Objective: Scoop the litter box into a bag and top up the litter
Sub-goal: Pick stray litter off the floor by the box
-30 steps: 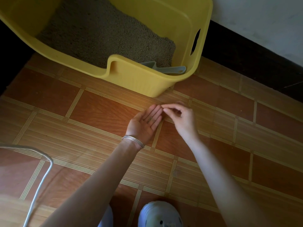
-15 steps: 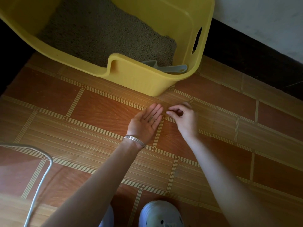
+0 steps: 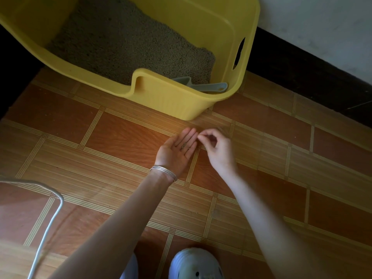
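A few stray litter granules (image 3: pixel 184 147) lie on the straight fingers of the left hand (image 3: pixel 175 152). It is held flat and palm up, low over the floor (image 3: pixel 120 137), in front of the yellow litter box (image 3: pixel 171 97). Its grip is fully spread and closes on nothing, so it serves only as a tray. The right hand (image 3: pixel 218 150) has its grip drawn into a fine pinch. Its thumb and forefinger tips (image 3: pixel 200 135) meet right at the left fingertips, and the other fingers are curled. Whether a grain sits in that pinch is too small to tell.

The granules look light, hard and dry. They would likely roll off a tilted palm or slip from a loose pinch, so picking them up singly between fingertips seems the safe way. The bulk of the litter (image 3: pixel 124 43) lies in the box as a loose, grainy bed that should pour and shift rather than hold a shape. The grey scoop (image 3: pixel 207 87) rests in the box's near right corner. It looks like stiff, light plastic and is best taken by its handle. The box appears rigid, with a cut-out slot in its right wall to hold it by.

No brand, label or writing can be read anywhere, and no bag is in view.
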Motion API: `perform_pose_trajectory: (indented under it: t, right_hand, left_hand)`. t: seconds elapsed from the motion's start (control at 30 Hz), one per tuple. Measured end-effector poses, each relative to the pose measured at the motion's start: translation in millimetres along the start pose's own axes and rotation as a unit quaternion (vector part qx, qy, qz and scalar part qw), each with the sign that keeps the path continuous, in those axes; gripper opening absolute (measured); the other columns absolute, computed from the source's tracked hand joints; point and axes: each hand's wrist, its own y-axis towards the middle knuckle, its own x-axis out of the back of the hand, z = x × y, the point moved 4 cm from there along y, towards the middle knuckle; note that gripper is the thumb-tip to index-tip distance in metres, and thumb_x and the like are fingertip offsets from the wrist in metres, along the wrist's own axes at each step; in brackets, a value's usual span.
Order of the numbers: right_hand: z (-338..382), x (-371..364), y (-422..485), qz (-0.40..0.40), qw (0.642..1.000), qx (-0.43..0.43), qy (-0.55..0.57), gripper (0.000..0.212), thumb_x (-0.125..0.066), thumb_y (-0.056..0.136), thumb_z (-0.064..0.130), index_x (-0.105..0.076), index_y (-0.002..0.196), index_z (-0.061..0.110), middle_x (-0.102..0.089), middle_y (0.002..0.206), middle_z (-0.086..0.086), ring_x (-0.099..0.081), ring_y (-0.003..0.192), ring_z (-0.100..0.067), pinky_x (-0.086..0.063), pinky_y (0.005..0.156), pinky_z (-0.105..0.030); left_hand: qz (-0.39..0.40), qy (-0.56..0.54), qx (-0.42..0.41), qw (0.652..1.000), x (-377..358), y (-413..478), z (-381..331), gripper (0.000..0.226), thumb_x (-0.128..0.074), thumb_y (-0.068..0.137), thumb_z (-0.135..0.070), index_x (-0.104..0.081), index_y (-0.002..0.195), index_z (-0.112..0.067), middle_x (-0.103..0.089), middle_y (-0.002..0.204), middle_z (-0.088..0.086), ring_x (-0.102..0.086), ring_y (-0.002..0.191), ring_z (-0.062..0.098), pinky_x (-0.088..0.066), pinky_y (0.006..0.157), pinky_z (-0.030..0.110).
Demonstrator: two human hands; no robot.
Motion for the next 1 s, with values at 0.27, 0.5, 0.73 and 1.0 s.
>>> perform_pose_trajectory:
  t: [0.27,0.5,0.73,1.0]
  right_hand:
    - [-11,13,1,-0.016,0.994,-0.065,0.081,0.017,-0.068,0.08,0.017,-0.072,0.095,0.011,-0.065,0.09,0.0,-0.062,0.09,-0.022,-0.051,0.083,-0.038]
    - [-40,17,-1,0.027,0.993,-0.111,0.026,0.018,-0.075,0.073,0.014,-0.073,0.09,0.011,-0.06,0.094,-0.004,-0.059,0.093,-0.02,-0.048,0.085,-0.029]
    - [-34,8,7,0.003,0.996,-0.09,-0.002,0.013,-0.077,0.07,0.016,-0.074,0.082,0.013,-0.062,0.086,-0.004,-0.057,0.091,-0.023,-0.046,0.081,-0.03]
    - [-24,0,5,-0.023,0.988,0.006,-0.152,0.008,-0.069,0.081,0.021,-0.069,0.079,0.014,-0.06,0.073,-0.001,-0.051,0.079,-0.026,-0.039,0.073,-0.032]
  left_hand:
    - [0.003,-0.026,0.009,1.0,1,-1,-1,0.036,-0.033,0.098,-0.019,-0.06,0.113,-0.001,-0.064,0.119,0.015,-0.061,0.112,0.024,-0.043,0.101,0.035]
    - [-0.006,-0.06,-0.014,0.998,1,-2,-2,0.038,-0.03,0.098,-0.018,-0.058,0.117,-0.001,-0.064,0.12,0.014,-0.06,0.112,0.023,-0.044,0.099,0.034]
    - [-0.001,-0.051,-0.02,0.998,1,-3,-2,0.038,-0.029,0.099,-0.019,-0.058,0.117,-0.001,-0.063,0.121,0.014,-0.06,0.112,0.022,-0.045,0.097,0.033]
    - [0.007,-0.031,-0.022,0.999,3,-1,-1,0.039,-0.028,0.1,-0.02,-0.058,0.116,-0.002,-0.063,0.121,0.013,-0.06,0.113,0.022,-0.044,0.099,0.033]
